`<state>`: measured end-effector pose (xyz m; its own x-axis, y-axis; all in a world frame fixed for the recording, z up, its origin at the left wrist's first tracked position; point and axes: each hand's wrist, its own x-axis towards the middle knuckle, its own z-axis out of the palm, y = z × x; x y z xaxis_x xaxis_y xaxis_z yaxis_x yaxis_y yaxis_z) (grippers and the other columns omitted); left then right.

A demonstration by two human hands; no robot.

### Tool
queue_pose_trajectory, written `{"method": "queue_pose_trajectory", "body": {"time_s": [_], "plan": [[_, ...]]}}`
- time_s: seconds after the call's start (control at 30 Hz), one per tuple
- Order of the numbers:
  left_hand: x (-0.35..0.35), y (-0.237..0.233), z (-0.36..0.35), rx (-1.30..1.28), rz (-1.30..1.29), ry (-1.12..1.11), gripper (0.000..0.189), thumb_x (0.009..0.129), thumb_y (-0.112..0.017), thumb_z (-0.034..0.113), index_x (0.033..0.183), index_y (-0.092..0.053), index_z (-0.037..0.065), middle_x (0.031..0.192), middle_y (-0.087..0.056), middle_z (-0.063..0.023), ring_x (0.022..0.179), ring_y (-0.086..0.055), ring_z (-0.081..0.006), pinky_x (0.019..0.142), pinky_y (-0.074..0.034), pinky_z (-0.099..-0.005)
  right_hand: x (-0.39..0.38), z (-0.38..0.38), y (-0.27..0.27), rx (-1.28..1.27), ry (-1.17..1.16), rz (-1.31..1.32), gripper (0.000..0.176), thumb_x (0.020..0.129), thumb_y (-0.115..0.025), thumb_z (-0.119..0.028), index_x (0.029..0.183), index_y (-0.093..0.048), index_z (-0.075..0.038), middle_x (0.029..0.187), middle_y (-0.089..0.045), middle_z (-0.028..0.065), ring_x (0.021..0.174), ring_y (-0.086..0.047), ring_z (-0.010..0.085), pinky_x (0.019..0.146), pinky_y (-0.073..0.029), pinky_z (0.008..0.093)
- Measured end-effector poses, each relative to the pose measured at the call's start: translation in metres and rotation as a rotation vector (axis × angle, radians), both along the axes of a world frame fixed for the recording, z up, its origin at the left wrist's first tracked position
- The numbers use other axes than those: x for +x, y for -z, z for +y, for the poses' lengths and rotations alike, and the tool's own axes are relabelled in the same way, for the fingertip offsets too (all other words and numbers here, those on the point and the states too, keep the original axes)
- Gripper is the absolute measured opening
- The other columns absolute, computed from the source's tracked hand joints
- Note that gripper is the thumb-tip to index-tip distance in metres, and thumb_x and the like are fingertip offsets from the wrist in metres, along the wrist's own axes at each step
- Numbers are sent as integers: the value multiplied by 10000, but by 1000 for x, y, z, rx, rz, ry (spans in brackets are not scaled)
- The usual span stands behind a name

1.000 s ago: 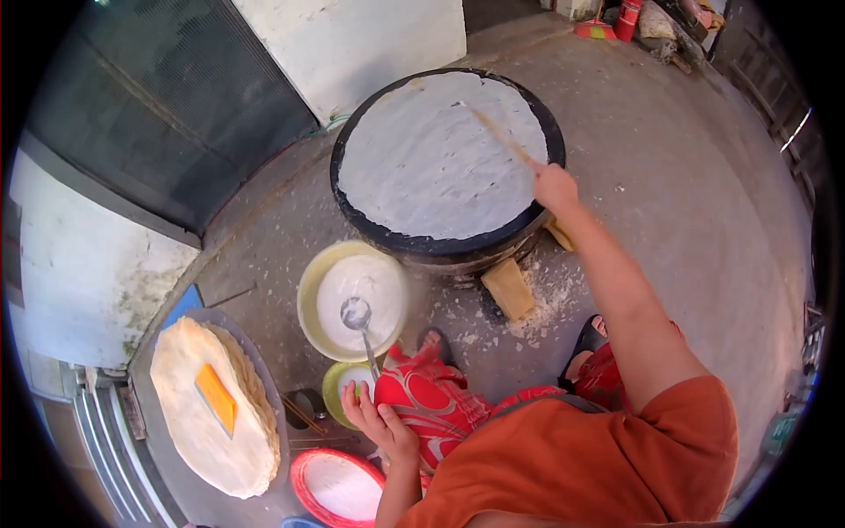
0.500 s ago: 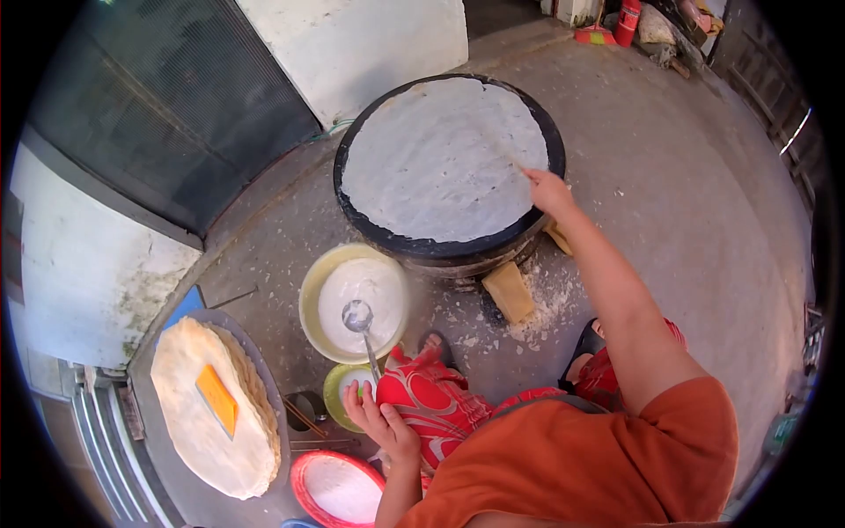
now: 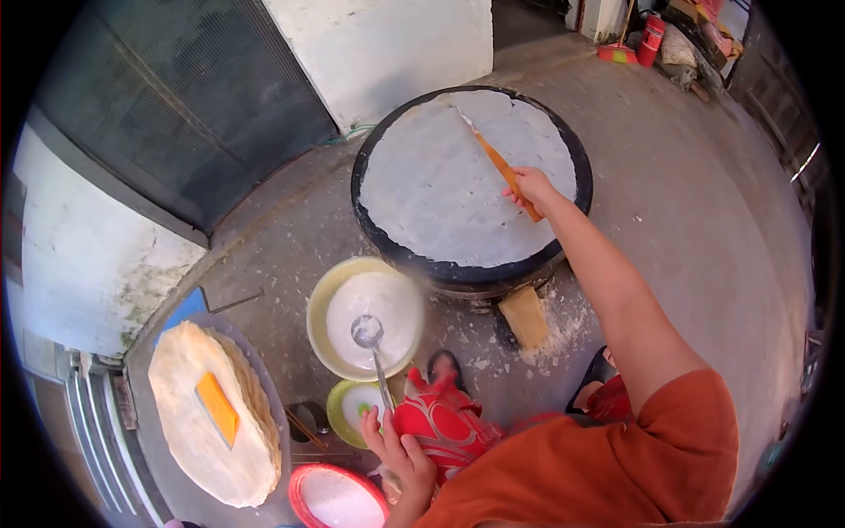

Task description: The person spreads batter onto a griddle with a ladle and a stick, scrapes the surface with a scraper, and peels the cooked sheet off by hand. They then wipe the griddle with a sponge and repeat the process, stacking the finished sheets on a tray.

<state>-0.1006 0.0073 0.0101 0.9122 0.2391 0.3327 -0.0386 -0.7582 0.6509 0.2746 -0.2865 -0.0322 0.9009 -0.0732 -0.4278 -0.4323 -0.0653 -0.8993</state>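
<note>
Right hand (image 3: 528,187) swung inward — gripping wooden spatula (image 3: 495,160), left hand (image 3: 400,453) spread on knee (image 3: 444,422)

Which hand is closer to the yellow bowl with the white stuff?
Left. The left hand rests just below the yellow bowl, near the ladle handle. The right hand is farther off, holding a stick over the griddle.
</note>
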Motion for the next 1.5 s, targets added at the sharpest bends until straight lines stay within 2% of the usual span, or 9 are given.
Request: {"method": "queue_pose_trajectory", "body": {"time_s": [0.37,0.53,0.83,0.87,0.93,1.03,1.23,1.37,1.5], "plan": [[12,-16,2,73,74,73,395,850,-369,119,1197,-371,-69,1236,-314,-296,1148,-302,-459,953,-255,-524,98,18,31,-373,-140,-6,273,818,-360,-108,964,-584,-55,697,-577,157,505,-534,222,445,-434,353],[24,-28,-3,56,78,62,402,853,-365,185,1150,-422,-80,1203,-358,-293,1122,-333,-464,939,-270,-530,109,46,21,-1093,-163,-101,263,804,-447,-155,991,-597,-47,1025,-594,145,986,-556,287,819,-452,382],[24,-26,-1,76,69,62,409,854,-363,205,1135,-435,-83,1187,-376,-287,1104,-346,-458,933,-271,-529,95,40,33,-1201,-375,-296,258,795,-440,-114,997,-599,-90,873,-602,154,703,-605,284,592,-484,396],[23,-26,-1,76,65,63,409,854,-363,205,1135,-435,-83,1187,-376,-287,1104,-346,-458,933,-271,-529,90,27,33,-1202,-371,-298,258,795,-440,-114,997,-599,-90,873,-602,154,703,-605,284,592,-484,396],[22,-26,-1,63,48,61,401,858,-361,202,1132,-444,-78,1195,-375,-284,1109,-345,-452,938,-264,-523,66,3,12,-163,-136,-17,286,824,-429,-119,1070,-574,-115,745,-566,97,477,-509,180,403,-416,323],[10,-3,2,3,31,7,393,863,-355,198,1136,-447,-69,1209,-369,-278,1123,-335,-442,942,-258,-511,47,-20,19,157,179,78,326,828,-374,-118,1108,-539,-106,621,-488,28,370,-367,104,306,-312,250],[4,-1,3,-81,9,-1,377,866,-364,177,1155,-441,-52,1251,-335,-255,1163,-299,-422,939,-256,-481,-42,-5,23,-44,-262,13,371,902,-298,-159,1245,-439,-152,645,-513,50,393,-396,103,336,-343,245],[1,4,4,-98,1,-2,373,867,-368,172,1163,-439,-43,1265,-327,-243,1172,-296,-410,937,-259,-470,-79,-22,23,-166,204,-41,357,931,-311,-175,1274,-408,-151,664,-537,43,413,-413,78,352,-356,220],[0,4,6,-71,1,-6,375,871,-367,185,1165,-444,-34,1265,-335,-232,1179,-296,-398,936,-262,-460,-130,0,7,-86,-71,-12,359,920,-328,-164,1268,-415,-154,668,-543,42,423,-421,74,356,-352,219]]}}
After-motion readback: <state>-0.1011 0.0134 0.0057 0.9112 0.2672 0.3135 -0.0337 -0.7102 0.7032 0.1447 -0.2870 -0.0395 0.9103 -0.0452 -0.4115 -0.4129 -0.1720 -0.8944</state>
